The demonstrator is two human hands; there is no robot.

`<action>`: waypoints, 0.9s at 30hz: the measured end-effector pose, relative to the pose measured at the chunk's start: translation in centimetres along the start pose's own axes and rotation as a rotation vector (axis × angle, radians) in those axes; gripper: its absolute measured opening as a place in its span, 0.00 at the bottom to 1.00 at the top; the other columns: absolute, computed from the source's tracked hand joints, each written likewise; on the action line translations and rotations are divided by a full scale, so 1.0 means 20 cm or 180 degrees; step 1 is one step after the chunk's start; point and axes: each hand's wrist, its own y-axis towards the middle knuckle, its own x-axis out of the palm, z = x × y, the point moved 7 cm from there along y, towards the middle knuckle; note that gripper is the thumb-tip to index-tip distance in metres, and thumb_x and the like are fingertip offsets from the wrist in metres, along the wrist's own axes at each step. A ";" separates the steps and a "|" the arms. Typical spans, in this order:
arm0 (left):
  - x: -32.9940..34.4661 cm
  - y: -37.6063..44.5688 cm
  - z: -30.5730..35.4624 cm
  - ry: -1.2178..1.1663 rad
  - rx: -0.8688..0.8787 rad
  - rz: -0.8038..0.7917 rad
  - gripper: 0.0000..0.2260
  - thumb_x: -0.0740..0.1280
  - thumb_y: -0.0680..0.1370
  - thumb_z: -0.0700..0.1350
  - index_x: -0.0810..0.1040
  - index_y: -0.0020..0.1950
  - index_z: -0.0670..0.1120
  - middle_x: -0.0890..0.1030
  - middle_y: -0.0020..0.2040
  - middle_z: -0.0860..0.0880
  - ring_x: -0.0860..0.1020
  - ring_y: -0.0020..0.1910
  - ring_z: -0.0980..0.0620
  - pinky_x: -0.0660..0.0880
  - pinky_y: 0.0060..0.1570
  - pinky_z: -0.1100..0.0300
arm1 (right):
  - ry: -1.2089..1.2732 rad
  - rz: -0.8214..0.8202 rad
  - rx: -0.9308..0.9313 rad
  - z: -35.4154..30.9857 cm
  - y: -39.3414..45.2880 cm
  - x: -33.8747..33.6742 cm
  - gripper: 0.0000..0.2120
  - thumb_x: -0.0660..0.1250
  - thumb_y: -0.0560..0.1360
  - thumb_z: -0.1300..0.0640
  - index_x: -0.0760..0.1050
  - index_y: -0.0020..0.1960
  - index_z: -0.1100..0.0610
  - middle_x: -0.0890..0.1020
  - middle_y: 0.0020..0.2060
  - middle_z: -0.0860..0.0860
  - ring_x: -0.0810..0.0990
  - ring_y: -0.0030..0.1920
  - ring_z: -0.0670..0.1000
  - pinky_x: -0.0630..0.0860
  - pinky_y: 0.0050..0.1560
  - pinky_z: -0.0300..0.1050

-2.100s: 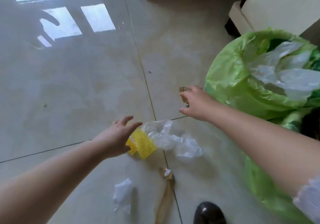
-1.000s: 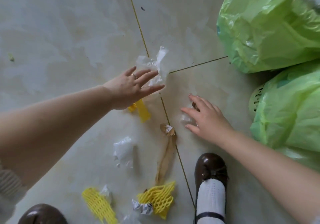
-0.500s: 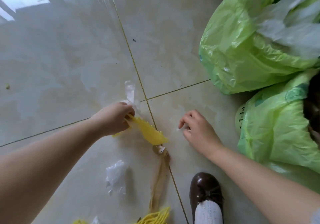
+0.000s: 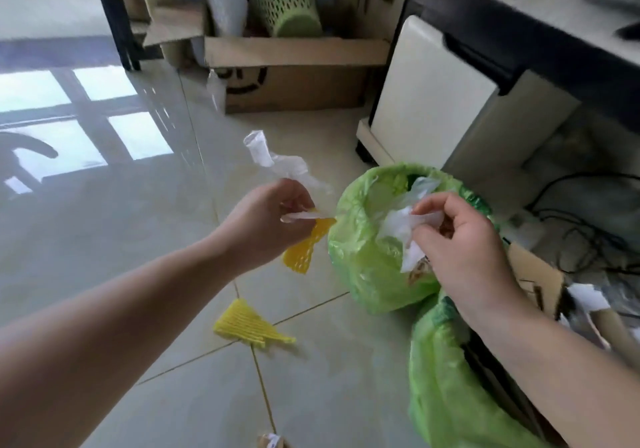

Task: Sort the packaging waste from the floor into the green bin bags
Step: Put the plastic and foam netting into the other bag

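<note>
Packaging waste here is light, soft film and springy foam net: the left hand [image 4: 273,219] grips clear plastic [image 4: 277,163] plus yellow netting [image 4: 304,250]; the right hand [image 4: 460,239] pinches film [image 4: 401,222] over 1 green bag [image 4: 360,257]. Pinch anywhere.

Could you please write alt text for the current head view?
The left hand grips clear plastic film and yellow foam netting beside an open green bin bag, while the right hand holds white plastic over it. More yellow netting lies on the tiled floor.
</note>
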 end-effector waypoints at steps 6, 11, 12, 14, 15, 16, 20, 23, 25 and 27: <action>0.30 0.29 0.30 0.0011 0.0248 -0.0118 0.07 0.70 0.72 0.42 0.74 0.45 0.52 0.76 0.43 0.54 0.75 0.40 0.56 0.70 0.35 0.66 | -0.0480 0.0276 0.0161 0.08 0.35 -0.26 0.07 0.63 0.74 0.59 0.72 0.38 0.49 0.74 0.30 0.45 0.70 0.28 0.44 0.67 0.29 0.39; 0.64 0.49 0.33 0.0650 0.0151 -0.0522 0.17 0.67 0.72 0.41 0.72 0.60 0.49 0.73 0.50 0.52 0.72 0.44 0.51 0.69 0.38 0.61 | -0.0910 -0.0105 0.0731 0.36 0.53 -0.23 0.06 0.68 0.71 0.54 0.74 0.47 0.49 0.80 0.45 0.52 0.80 0.39 0.52 0.74 0.38 0.44; 0.72 0.51 0.30 0.0883 0.0056 -0.0702 0.19 0.66 0.73 0.41 0.71 0.62 0.50 0.74 0.52 0.51 0.72 0.44 0.50 0.70 0.36 0.61 | -0.1001 -0.0251 0.0861 0.42 0.53 -0.21 0.10 0.69 0.70 0.52 0.74 0.51 0.50 0.80 0.48 0.52 0.80 0.41 0.53 0.74 0.39 0.44; 0.84 0.54 0.22 0.1296 -0.0078 -0.1001 0.21 0.65 0.73 0.40 0.70 0.65 0.52 0.76 0.59 0.49 0.75 0.47 0.48 0.73 0.38 0.58 | -0.1214 -0.0502 0.0923 0.51 0.52 -0.17 0.18 0.71 0.69 0.51 0.73 0.57 0.51 0.78 0.54 0.52 0.80 0.45 0.53 0.74 0.37 0.41; 0.89 0.55 0.20 0.1500 -0.0077 -0.1116 0.22 0.64 0.74 0.39 0.70 0.67 0.52 0.76 0.61 0.48 0.77 0.50 0.47 0.73 0.39 0.57 | -0.1349 -0.0622 0.0885 0.53 0.52 -0.15 0.21 0.72 0.69 0.52 0.71 0.60 0.51 0.75 0.58 0.53 0.80 0.47 0.54 0.74 0.40 0.41; 0.93 0.56 0.18 0.1700 -0.0021 -0.1222 0.22 0.63 0.74 0.39 0.69 0.68 0.52 0.76 0.62 0.47 0.77 0.53 0.46 0.73 0.40 0.57 | -0.1506 -0.0746 0.0855 0.55 0.52 -0.14 0.24 0.71 0.70 0.52 0.69 0.64 0.50 0.72 0.62 0.54 0.78 0.51 0.55 0.75 0.45 0.42; 1.10 0.58 0.11 0.2280 0.0163 -0.1761 0.20 0.59 0.77 0.37 0.70 0.68 0.47 0.77 0.61 0.46 0.77 0.57 0.44 0.74 0.49 0.55 | -0.1976 -0.1155 0.1011 0.68 0.55 -0.08 0.32 0.70 0.72 0.53 0.60 0.72 0.50 0.64 0.69 0.56 0.73 0.61 0.57 0.70 0.55 0.44; 1.15 0.58 0.11 0.2632 0.0188 -0.2084 0.15 0.60 0.76 0.38 0.74 0.63 0.44 0.79 0.53 0.47 0.78 0.49 0.45 0.73 0.42 0.56 | -0.2275 -0.1340 0.1151 0.73 0.59 -0.03 0.38 0.70 0.71 0.51 0.55 0.75 0.53 0.62 0.70 0.58 0.73 0.62 0.59 0.72 0.59 0.48; 1.10 0.58 0.18 0.2874 0.0426 -0.2027 0.13 0.63 0.75 0.40 0.74 0.60 0.44 0.76 0.46 0.48 0.75 0.43 0.46 0.71 0.38 0.57 | -0.2419 -0.1454 0.1213 0.73 0.61 -0.02 0.41 0.71 0.69 0.48 0.54 0.75 0.55 0.64 0.69 0.59 0.73 0.62 0.60 0.73 0.58 0.49; 0.97 0.57 0.25 0.3085 0.0704 -0.1723 0.17 0.67 0.74 0.45 0.73 0.61 0.46 0.77 0.48 0.48 0.76 0.45 0.46 0.71 0.36 0.55 | -0.2564 -0.1545 0.1238 0.69 0.59 -0.03 0.47 0.74 0.59 0.41 0.60 0.72 0.56 0.69 0.65 0.58 0.74 0.59 0.59 0.74 0.57 0.49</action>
